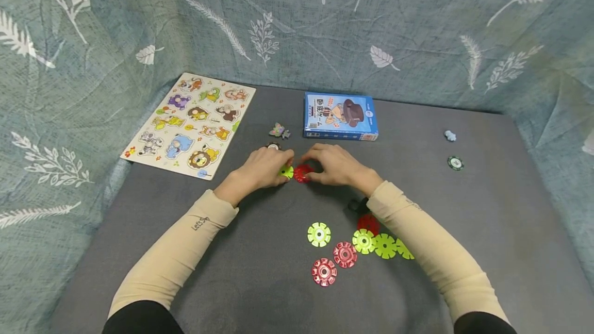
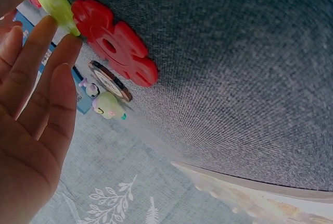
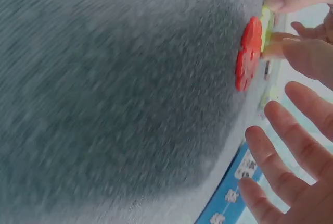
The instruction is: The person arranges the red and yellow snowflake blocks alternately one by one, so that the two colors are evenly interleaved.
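Note:
My left hand (image 1: 266,167) pinches a yellow-green notched plastic disc (image 1: 286,172) between thumb and fingers at its edges. In the left wrist view, one red notched disc (image 2: 114,44) lies against it, hidden under the hand in the head view. On its other side, a second red notched disc (image 1: 302,173) meets the yellow-green one. My right hand (image 1: 335,165) hovers around this second red disc, thumb at its near side and fingers at its far side. The right wrist view shows the right fingers (image 3: 283,117) loosely spread and apart from the disc (image 3: 248,54).
Several loose yellow-green (image 1: 318,234) and red discs (image 1: 324,272) lie nearer me, partly under the right forearm. An animal puzzle board (image 1: 178,122), a blue card-game box (image 1: 341,116), small figures (image 1: 279,130) and a dark-rimmed chip (image 1: 455,163) sit farther out. A leaf-patterned curtain hangs behind.

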### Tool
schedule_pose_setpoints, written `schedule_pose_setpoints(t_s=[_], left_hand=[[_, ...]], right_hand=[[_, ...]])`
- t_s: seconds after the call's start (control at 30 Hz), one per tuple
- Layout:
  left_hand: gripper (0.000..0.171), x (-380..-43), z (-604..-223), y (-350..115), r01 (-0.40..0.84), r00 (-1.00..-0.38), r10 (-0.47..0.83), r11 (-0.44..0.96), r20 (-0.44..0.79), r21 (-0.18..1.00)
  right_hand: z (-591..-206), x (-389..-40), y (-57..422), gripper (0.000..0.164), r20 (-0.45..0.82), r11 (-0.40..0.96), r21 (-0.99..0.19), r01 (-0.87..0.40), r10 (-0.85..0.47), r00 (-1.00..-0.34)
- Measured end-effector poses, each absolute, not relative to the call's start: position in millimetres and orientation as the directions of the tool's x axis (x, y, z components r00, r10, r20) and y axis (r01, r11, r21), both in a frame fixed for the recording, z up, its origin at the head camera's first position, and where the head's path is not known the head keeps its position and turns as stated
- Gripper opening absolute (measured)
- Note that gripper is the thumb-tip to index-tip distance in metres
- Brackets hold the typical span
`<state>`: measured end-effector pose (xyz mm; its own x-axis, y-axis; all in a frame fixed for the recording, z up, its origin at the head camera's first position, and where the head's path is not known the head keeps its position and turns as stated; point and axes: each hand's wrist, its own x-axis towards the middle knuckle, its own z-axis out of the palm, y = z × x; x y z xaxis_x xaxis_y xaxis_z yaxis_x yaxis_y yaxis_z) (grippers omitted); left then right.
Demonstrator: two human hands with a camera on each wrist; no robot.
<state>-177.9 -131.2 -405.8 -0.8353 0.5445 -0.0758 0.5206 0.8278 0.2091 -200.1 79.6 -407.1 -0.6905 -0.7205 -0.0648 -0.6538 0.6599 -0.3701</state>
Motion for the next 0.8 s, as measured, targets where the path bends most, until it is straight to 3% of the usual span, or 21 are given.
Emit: schedule_pose_setpoints(t_s=[0.37,0.8], left_hand=[[0.029,-178.1,-406.0,-132.0,0.506,-0.842,0.534,0.833,-0.083,0.223],[0.028,-178.6,-406.1,-131.6,0.505,-0.840,0.536,0.829,-0.085,0.242]], right_hand=[[-405.8,-181.2,101.5,0.043,-0.045,0.614,-0.257,-0.746,-0.779,-0.625],[-407.6,-129.8,111.9,0.057,-0.097,0.438,-0.163,-0.884,-0.899,-0.427]])
